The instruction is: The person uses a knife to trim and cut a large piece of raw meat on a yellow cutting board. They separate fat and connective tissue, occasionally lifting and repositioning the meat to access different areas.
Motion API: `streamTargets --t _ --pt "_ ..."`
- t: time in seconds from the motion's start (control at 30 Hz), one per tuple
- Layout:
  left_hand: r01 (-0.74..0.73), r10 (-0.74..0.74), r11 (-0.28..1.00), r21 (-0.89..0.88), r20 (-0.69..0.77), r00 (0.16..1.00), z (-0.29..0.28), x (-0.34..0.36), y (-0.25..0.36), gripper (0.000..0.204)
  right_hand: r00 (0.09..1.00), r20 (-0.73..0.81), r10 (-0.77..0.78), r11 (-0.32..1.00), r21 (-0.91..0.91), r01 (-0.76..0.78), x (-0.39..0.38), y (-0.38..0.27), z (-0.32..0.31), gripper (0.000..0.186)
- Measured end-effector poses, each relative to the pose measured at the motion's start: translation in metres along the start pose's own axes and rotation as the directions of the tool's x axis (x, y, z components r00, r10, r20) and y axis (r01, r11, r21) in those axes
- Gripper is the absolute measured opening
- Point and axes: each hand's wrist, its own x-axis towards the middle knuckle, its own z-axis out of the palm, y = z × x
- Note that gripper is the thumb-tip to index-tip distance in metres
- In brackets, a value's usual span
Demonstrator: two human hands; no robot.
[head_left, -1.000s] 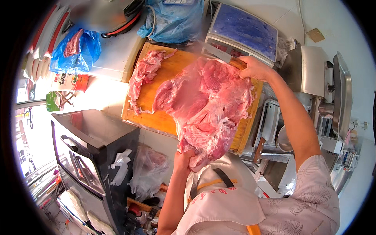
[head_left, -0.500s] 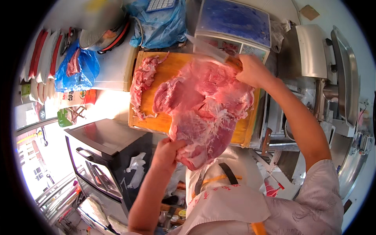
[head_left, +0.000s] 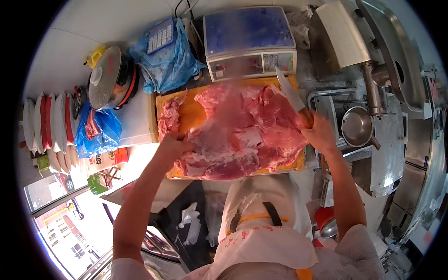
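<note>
A large slab of raw red meat (head_left: 268,123) lies spread over the wooden cutting board (head_left: 189,114), covering most of it. My left hand (head_left: 175,148) is closed on the slab's left edge, its fingertips partly hidden. In my right hand (head_left: 322,133) is a knife (head_left: 290,93) with a wooden handle. Its blade points up and away to the left, above the slab's right side. The right fingers also sit against the meat's right edge. A strip of meat trimmings (head_left: 169,117) rests on the board's left side.
Behind the board stands a weighing scale (head_left: 249,30) with a blue top. To its left are a blue plastic bag (head_left: 172,70) with a calculator (head_left: 161,36) and a lidded pot (head_left: 108,77). A metal pan (head_left: 357,126) and a steel machine (head_left: 347,35) stand at right.
The meat slab, earlier hanging over the near edge, now lies flatter and wider on the board. My left hand has moved up and left with its edge. The knife has swung to the right.
</note>
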Motion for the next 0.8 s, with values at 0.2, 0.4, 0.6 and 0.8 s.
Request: streamTargets --t 0.2,0.4,0.6,0.8 --pt "0.011 -0.005 0.999 0.032 -0.180 0.984 0.020 -0.002 -0.073 0.020 0.891 -0.287 -0.351 0.932 -0.198 0.304 -0.021 0.024 0.015 0.034" --pt "-0.126 0.150 0.988 0.084 -0.419 0.896 0.046 0.000 -0.111 0.036 0.938 -0.064 -0.341 0.931 -0.159 0.328 -0.050 -0.010 0.048 0.040" --pt "-0.150 0.121 0.988 -0.019 -0.498 0.859 0.064 -0.016 -0.110 0.034 0.884 -0.258 -0.390 0.913 0.019 0.408 0.005 -0.024 0.009 0.035" --pt "-0.159 0.044 0.970 -0.182 -0.514 0.856 0.079 -0.023 -0.085 0.027 0.977 -0.129 0.172 0.687 0.726 -0.025 0.266 0.023 0.018 0.059"
